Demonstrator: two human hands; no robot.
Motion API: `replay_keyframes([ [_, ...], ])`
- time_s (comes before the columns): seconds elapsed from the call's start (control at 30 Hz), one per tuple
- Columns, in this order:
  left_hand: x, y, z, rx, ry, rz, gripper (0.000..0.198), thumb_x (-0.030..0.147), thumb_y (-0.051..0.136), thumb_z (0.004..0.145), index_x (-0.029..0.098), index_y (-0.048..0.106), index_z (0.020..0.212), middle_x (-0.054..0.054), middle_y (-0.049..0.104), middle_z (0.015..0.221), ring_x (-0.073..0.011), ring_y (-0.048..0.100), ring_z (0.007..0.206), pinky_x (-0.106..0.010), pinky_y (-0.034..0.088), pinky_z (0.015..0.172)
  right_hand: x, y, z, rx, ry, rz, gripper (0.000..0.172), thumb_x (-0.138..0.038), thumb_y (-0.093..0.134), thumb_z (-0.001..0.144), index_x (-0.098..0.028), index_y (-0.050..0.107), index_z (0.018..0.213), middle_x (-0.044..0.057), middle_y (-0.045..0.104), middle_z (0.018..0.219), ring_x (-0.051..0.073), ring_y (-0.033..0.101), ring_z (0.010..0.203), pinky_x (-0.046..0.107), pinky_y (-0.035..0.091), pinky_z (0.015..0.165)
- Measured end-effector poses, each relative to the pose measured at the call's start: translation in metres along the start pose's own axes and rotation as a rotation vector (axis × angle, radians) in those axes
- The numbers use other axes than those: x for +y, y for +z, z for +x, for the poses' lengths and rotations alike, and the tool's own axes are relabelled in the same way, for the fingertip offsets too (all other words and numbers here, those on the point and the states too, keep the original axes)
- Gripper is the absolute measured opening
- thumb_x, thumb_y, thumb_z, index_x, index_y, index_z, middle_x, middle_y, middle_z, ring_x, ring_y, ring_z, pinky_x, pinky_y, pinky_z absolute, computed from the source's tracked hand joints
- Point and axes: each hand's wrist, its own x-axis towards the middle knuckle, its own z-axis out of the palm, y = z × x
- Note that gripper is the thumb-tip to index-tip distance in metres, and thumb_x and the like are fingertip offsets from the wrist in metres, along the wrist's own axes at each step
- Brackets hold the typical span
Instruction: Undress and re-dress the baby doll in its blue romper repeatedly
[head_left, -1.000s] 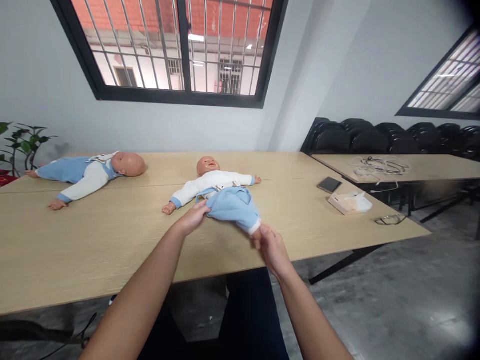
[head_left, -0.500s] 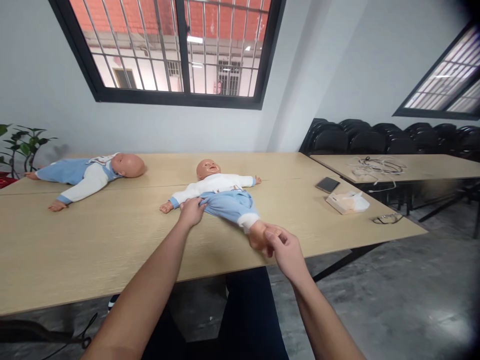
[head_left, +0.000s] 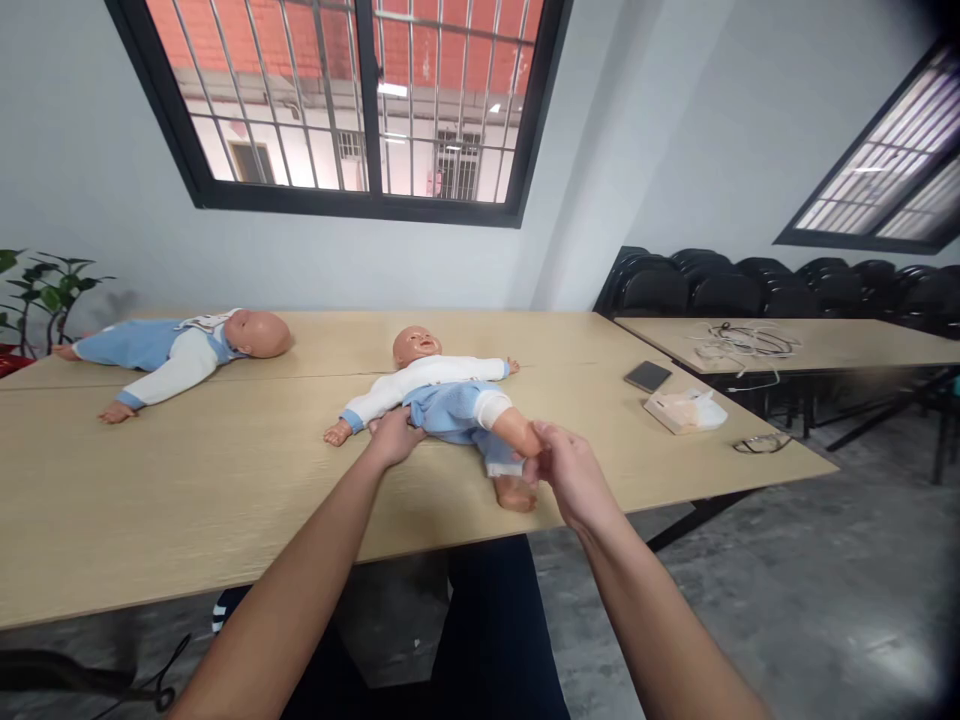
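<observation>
A baby doll in a white top and light blue trousers lies on its back on the table, head toward the window. My left hand is closed at the waist of the blue trousers, by the doll's hip, with its fingertips partly hidden. In my right hand is one of the doll's feet, the fingers wrapped round it. That leg is lifted and crosses above the other one. The other bare foot rests near the table's front edge.
A second baby doll lies at the left on the wooden table. To the right are a phone, a tissue pack and glasses. Cables lie on another table beyond; black chairs stand behind it.
My right hand has raised one of the doll's legs, parting it from the other, which now lies below. My left hand stays at the trousers' waist.
</observation>
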Motion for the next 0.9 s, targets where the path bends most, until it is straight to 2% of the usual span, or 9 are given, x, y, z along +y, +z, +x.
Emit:
replay_keyframes([
  [0.13, 0.003, 0.011, 0.01, 0.08, -0.114, 0.108, 0.028, 0.038, 0.069, 0.088, 0.017, 0.075, 0.106, -0.021, 0.078, 0.111, -0.0439, 0.066, 0.119, -0.058, 0.038, 0.106, -0.013, 0.002, 0.001, -0.053, -0.036, -0.054, 0.041, -0.049, 0.061, 0.09, -0.016, 0.067, 0.066, 0.004, 0.063, 0.051, 0.014, 0.053, 0.044, 0.026, 0.042, 0.048],
  [0.23, 0.003, 0.009, 0.016, 0.143, -0.171, 0.156, 0.029, 0.035, 0.064, 0.091, 0.015, 0.075, 0.109, -0.026, 0.076, 0.115, -0.0454, 0.065, 0.12, -0.06, 0.036, 0.107, -0.019, -0.001, -0.002, -0.064, -0.07, -0.11, 0.04, -0.046, 0.063, 0.089, -0.015, 0.067, 0.063, 0.004, 0.062, 0.051, 0.014, 0.053, 0.045, 0.027, 0.042, 0.049],
  [0.37, 0.002, 0.005, 0.021, 0.217, -0.238, 0.152, 0.029, 0.035, 0.064, 0.091, 0.015, 0.073, 0.109, -0.026, 0.076, 0.117, -0.0438, 0.066, 0.119, -0.057, 0.037, 0.108, -0.02, -0.007, -0.008, -0.03, -0.111, -0.157, 0.042, -0.045, 0.06, 0.091, -0.017, 0.066, 0.061, 0.003, 0.059, 0.048, 0.015, 0.053, 0.046, 0.026, 0.041, 0.049],
  [0.53, 0.003, 0.003, 0.017, 0.254, -0.26, 0.039, 0.027, 0.035, 0.072, 0.084, 0.017, 0.07, 0.105, -0.024, 0.076, 0.112, -0.0446, 0.066, 0.121, -0.055, 0.038, 0.109, -0.003, 0.004, -0.024, -0.081, -0.073, -0.182, 0.05, -0.058, 0.058, 0.094, -0.017, 0.07, 0.068, 0.004, 0.062, 0.051, 0.017, 0.055, 0.046, 0.028, 0.045, 0.05],
  [0.63, 0.003, -0.002, 0.006, 0.268, -0.275, -0.1, 0.041, 0.033, 0.072, 0.083, 0.017, 0.063, 0.12, -0.019, 0.076, 0.103, -0.0391, 0.069, 0.112, -0.052, 0.044, 0.104, 0.022, 0.025, -0.043, -0.038, -0.161, -0.334, 0.043, -0.057, 0.064, 0.091, -0.017, 0.08, 0.093, 0.008, 0.074, 0.07, 0.022, 0.065, 0.058, 0.033, 0.052, 0.058],
  [0.7, 0.004, -0.005, -0.012, 0.285, -0.278, -0.215, 0.053, 0.035, 0.071, 0.084, 0.016, 0.055, 0.131, -0.015, 0.074, 0.106, -0.0337, 0.07, 0.107, -0.047, 0.05, 0.099, 0.043, 0.04, -0.058, 0.041, -0.281, -0.549, 0.046, -0.053, 0.07, 0.088, -0.02, 0.08, 0.118, 0.01, 0.079, 0.083, 0.026, 0.07, 0.068, 0.037, 0.055, 0.067],
  [0.77, 0.008, -0.004, -0.044, 0.303, -0.276, -0.327, 0.055, 0.04, 0.067, 0.089, 0.015, 0.051, 0.134, -0.015, 0.072, 0.111, -0.0292, 0.07, 0.106, -0.044, 0.054, 0.096, 0.063, 0.055, -0.07, 0.053, -0.362, -0.762, 0.053, -0.053, 0.072, 0.087, -0.022, 0.077, 0.13, 0.012, 0.08, 0.086, 0.03, 0.072, 0.072, 0.04, 0.055, 0.069],
  [0.87, 0.02, 0.008, -0.118, 0.299, -0.299, -0.51, 0.047, 0.05, 0.052, 0.099, 0.018, 0.053, 0.134, -0.017, 0.071, 0.122, -0.0276, 0.071, 0.113, -0.044, 0.057, 0.1, 0.087, 0.072, -0.083, 0.03, -0.411, -0.918, 0.058, -0.056, 0.069, 0.09, -0.023, 0.072, 0.137, 0.012, 0.081, 0.087, 0.032, 0.075, 0.073, 0.038, 0.054, 0.064],
  [0.9, 0.024, 0.013, -0.146, 0.277, -0.334, -0.697, 0.048, 0.054, 0.054, 0.099, 0.022, 0.055, 0.135, -0.016, 0.07, 0.132, -0.0289, 0.069, 0.121, -0.046, 0.056, 0.104, 0.092, 0.076, -0.086, 0.023, -0.419, -0.936, 0.059, -0.057, 0.067, 0.092, -0.022, 0.07, 0.139, 0.012, 0.081, 0.087, 0.032, 0.075, 0.073, 0.037, 0.054, 0.063],
])
